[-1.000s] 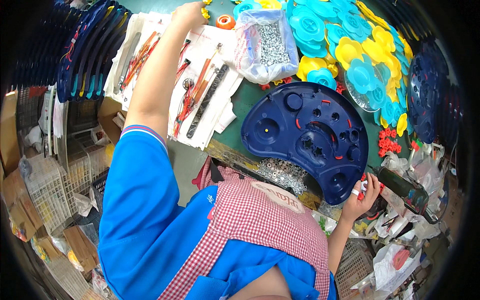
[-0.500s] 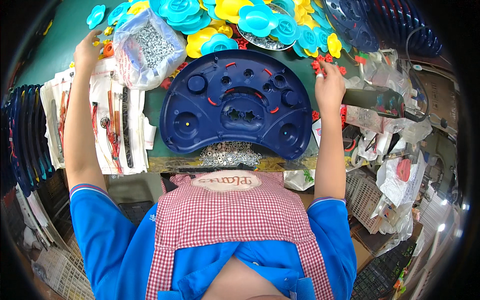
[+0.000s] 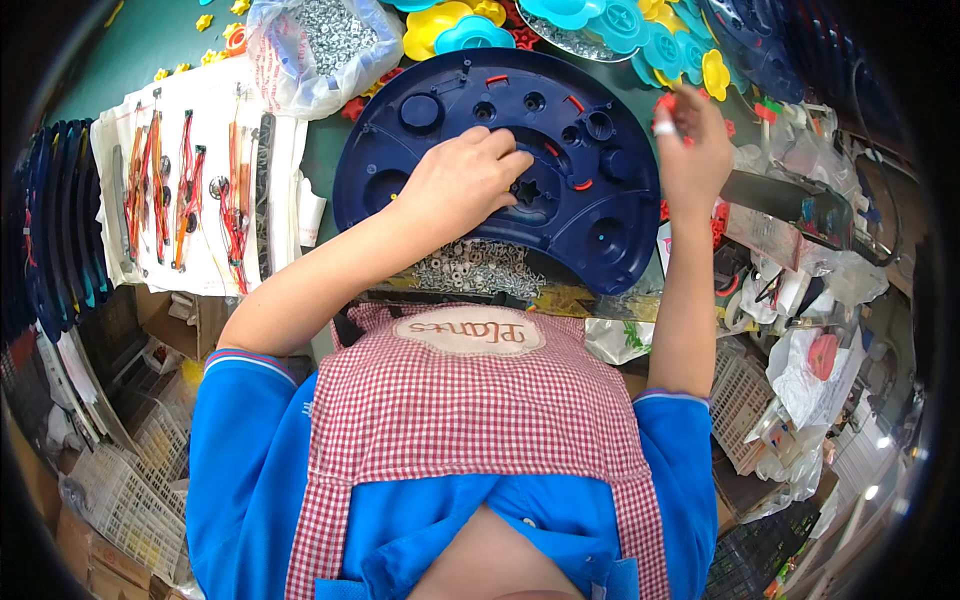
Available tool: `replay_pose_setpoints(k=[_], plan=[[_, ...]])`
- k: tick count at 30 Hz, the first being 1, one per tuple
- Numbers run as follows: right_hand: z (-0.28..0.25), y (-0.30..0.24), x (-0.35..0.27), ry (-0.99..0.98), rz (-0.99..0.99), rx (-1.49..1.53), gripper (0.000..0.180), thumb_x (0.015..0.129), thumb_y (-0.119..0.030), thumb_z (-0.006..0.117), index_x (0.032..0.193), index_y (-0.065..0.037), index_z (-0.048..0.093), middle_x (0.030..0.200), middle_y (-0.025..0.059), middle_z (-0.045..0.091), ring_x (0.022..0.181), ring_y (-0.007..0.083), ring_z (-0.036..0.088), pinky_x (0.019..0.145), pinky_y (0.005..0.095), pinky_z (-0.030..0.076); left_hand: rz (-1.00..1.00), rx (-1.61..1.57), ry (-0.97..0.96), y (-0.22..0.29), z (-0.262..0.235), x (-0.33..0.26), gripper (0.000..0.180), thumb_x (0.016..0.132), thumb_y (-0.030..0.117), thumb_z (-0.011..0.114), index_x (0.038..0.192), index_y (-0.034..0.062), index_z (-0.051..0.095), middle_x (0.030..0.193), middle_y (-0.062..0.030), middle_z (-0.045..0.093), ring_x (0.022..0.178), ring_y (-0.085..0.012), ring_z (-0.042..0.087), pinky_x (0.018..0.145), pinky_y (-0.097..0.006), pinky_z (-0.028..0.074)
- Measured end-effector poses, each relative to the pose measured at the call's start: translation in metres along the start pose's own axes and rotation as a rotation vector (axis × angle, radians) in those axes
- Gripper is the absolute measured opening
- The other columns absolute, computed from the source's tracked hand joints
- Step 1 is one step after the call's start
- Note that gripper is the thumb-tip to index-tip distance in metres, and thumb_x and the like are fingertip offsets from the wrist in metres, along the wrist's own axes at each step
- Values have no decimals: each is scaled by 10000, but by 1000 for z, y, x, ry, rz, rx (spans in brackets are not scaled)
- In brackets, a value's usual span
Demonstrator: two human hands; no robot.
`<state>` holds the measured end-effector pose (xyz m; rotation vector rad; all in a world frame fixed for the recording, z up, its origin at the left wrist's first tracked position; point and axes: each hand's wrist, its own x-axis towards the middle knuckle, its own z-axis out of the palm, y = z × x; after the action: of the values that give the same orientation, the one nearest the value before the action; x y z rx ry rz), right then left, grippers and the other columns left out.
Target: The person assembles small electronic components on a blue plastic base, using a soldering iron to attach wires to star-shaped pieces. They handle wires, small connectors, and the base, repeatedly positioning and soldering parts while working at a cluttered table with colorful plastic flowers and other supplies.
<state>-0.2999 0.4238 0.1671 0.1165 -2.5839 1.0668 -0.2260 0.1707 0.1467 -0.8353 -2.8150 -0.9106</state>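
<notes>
A dark blue, fan-shaped plastic panel (image 3: 590, 240) lies hollow side up in front of me, with posts, round recesses, short red wires and a star-shaped opening near its middle. My left hand (image 3: 465, 180) reaches over the panel beside that opening. Its fingers are curled together and pointed down, and they hide whatever is in them. Just beyond the panel's right edge, my right hand (image 3: 695, 150) is bent with its fingers drawn in around a small red star-shaped piece (image 3: 686, 138). Motion blurs this hand. More red pieces (image 3: 720, 220) lie by its wrist.
A plastic bag of screws (image 3: 335, 45) stands behind the panel, near turquoise and yellow flower-shaped parts (image 3: 470, 35). Loose screws (image 3: 480, 270) lie at the table's front edge. Wired parts (image 3: 185, 190) rest on white sheets at left. A dark tool (image 3: 775, 195) is at right.
My left hand has come from the yellow pieces at the far left to the panel's middle. My right hand has curled its fingers at the red pieces. The whole view has shifted.
</notes>
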Motion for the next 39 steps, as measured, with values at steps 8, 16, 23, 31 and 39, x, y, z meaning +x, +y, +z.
replay_pose_setpoints(k=[8, 16, 23, 31, 39], plan=[[30, -36, -92, -358, -379, 18, 191, 718, -64, 759, 894, -63, 684, 910, 58, 651, 928, 261, 616, 848, 384, 489, -23, -69, -48, -12, 0, -10, 151, 736, 165, 750, 862, 85, 731, 855, -35, 658, 811, -233, 610, 723, -353, 529], [29, -38, -86, -473, -375, -84, 146, 718, -146, 772, 815, -87, 680, 856, 9, 664, 953, 239, 586, 907, 408, 430, 94, -3, 0, -25, -4, -6, 117, 717, 232, 763, 817, 171, 767, 1054, 29, 612, 1006, -190, 552, 835, -348, 441], [29, -39, -89, -460, -347, -119, 96, 771, -117, 738, 858, -84, 714, 869, -4, 687, 963, 222, 595, 870, 357, 418, 74, 208, 148, -20, 8, -12, 92, 723, 261, 734, 797, 237, 784, 1144, 45, 602, 1147, -165, 509, 904, -362, 384], [6, -72, -133, -517, -461, 69, 124, 778, -103, 698, 901, -96, 705, 826, 40, 656, 726, 245, 654, 626, 357, 543, 143, 41, 86, 26, -23, -76, 169, 709, 82, 686, 875, 83, 719, 732, -33, 640, 569, -171, 620, 525, -283, 515], [21, -67, -166, -781, -185, -118, 140, 815, -63, 655, 953, -48, 634, 837, 101, 664, 760, 312, 668, 676, 413, 545, 58, 175, -161, 35, 13, -92, 94, 742, 115, 622, 796, 72, 558, 750, -23, 593, 637, -162, 643, 525, -291, 519]])
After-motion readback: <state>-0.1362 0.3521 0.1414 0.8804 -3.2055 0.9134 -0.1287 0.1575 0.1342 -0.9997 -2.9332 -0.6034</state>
